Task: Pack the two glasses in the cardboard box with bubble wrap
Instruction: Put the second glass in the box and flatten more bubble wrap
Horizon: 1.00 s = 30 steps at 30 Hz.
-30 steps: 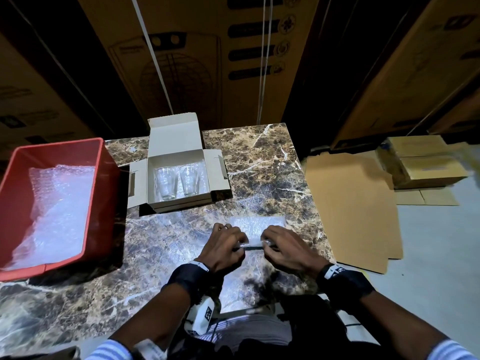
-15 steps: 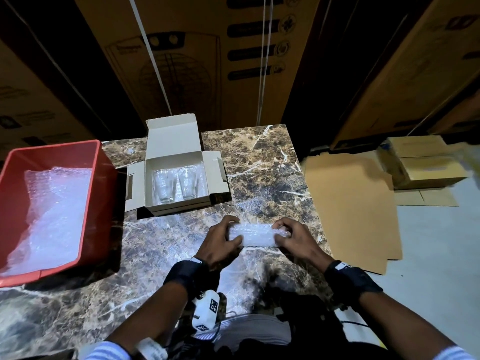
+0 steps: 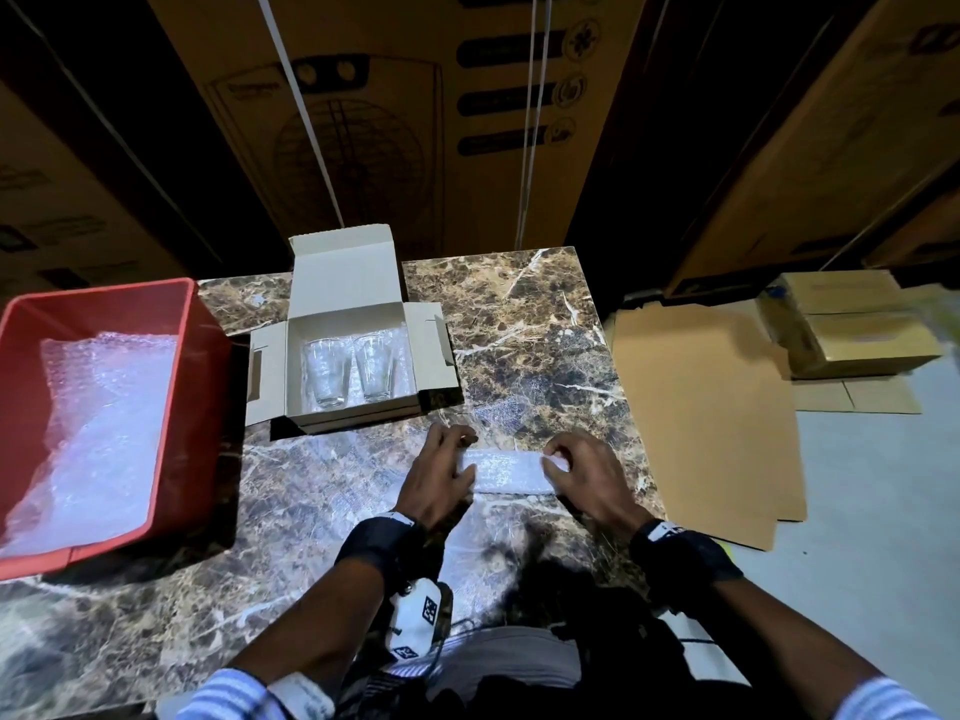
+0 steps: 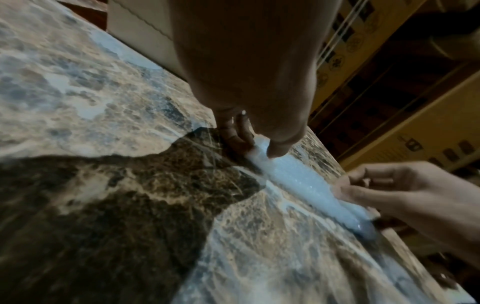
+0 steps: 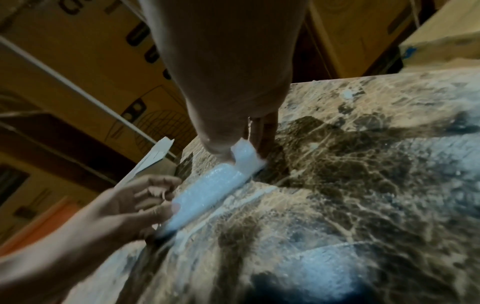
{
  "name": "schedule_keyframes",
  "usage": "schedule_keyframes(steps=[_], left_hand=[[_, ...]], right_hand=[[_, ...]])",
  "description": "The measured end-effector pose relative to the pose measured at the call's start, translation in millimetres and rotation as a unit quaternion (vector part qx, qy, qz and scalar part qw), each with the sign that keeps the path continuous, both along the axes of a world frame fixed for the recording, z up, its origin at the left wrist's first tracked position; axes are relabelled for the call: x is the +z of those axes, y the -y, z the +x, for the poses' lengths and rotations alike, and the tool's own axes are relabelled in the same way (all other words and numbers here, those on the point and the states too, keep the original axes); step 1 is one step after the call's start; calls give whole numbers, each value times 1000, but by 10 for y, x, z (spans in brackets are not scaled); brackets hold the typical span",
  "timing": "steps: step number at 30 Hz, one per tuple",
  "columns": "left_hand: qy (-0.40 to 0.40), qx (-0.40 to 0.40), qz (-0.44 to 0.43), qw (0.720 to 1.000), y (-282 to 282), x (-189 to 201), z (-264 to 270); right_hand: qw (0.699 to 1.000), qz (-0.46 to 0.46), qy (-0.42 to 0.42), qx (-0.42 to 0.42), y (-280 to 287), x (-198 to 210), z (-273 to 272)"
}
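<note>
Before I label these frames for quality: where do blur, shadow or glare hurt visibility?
Head view: sharp; a dark shadow falls on the marble table near the person. Left wrist view: soft, left hand looms blurred. Right wrist view: motion-smeared, bubble wrap roll glares pale.

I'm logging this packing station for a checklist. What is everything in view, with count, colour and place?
glasses: two, clear, upright side by side inside the cardboard box
cardboard box: one, pale grey-white, lid and flaps open, far side of the table
bubble wrap roll: one, clear white, lying on the table between the hands
red crate: one, red, at the table's left, holding loose bubble wrap
marble table: one, brown veined
flat cardboard sheets: tan, on the floor to the right
small boxes: two stacked, yellow-tan, on the floor far right
large cartons: brown, printed, behind the table
left hand: holds the roll's left end
right hand: pinches the roll's right end
</note>
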<state>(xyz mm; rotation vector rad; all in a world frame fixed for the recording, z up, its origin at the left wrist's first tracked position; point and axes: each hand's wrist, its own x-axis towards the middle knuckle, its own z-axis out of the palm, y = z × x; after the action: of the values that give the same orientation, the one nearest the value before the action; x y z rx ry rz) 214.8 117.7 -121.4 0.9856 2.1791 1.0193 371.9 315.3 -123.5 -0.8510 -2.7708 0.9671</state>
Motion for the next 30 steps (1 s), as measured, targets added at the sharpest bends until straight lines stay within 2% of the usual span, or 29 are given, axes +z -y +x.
schedule_keyframes(steps=[3,5,7,13,16,19,22,24,29,30], left_hand=[[-134,-40,-40,989,-40,19,6],[-215,-74,-37,973,-87,60,25],[-263,-109,-37,958,-133,67,66],[-289,-213,-39,932,-114,-155,196],[-281,-234,-70,928,-12,-356,198],[-280,-265,-88,918,53,-393,221],[-290,-272,-100,912,102,-354,269],[-302,-274,-116,906,131,-364,274],[-319,-267,-141,898,251,-418,153],[-318,-269,-146,897,276,-396,119]], right_hand=[[990,127,37,39,53,-67,-17],[983,163,37,77,114,-55,-61],[977,173,42,115,174,-62,-96],[971,193,45,136,304,-143,-83],[969,192,3,158,330,-243,19],[966,181,-35,179,337,-450,115],[977,112,20,179,376,-515,195],[973,89,79,197,366,-517,236],[951,131,170,222,289,-412,329],[952,137,165,217,265,-407,350]])
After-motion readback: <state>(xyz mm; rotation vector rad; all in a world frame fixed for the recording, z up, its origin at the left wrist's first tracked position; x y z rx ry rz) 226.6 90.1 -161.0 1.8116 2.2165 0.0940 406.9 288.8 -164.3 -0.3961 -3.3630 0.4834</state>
